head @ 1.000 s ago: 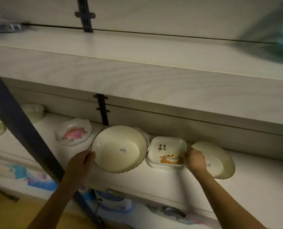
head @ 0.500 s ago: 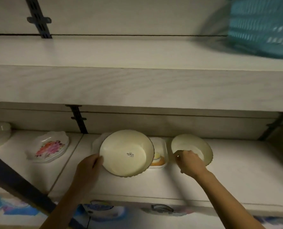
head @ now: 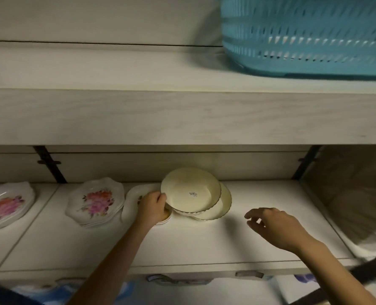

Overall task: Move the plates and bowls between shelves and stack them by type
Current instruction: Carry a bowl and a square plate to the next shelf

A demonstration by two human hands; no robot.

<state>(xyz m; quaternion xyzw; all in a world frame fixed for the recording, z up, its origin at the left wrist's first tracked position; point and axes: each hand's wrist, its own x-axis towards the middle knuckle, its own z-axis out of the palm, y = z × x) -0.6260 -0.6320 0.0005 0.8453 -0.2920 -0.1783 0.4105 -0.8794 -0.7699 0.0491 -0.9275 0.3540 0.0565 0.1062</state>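
The left hand has its fingers and thumb curled round the rim of a cream bowl, gripping it at the bowl's 9 o'clock edge. The cream bowl has a wavy rim and a small label inside. It sits tilted, and its 4 o'clock side overlaps a second cream bowl, which lies on the lower shelf and shows only as a crescent. I cannot tell whether the two are fully nested.

At the left hand's 5 o'clock the edge of a small dish shows, mostly hidden under the knuckles. At the hand's 10 o'clock lies a white dish, partly covered by the fingers.

The right hand is at the bowls' 4 o'clock, well apart from them, above the lower shelf. Its fingers are loosely spread and slightly bent, and it has hold of nothing.

At the left hand's 9 o'clock stands a stack of flowered plates, white with pink blooms. Further out at 9 o'clock, at the picture's edge, is another flowered plate.

At 12 o'clock the upper shelf spans the view, and a blue basket stands on it at 1 o'clock. Two black brackets, one at 10 o'clock and one at 2 o'clock, run up the back wall.
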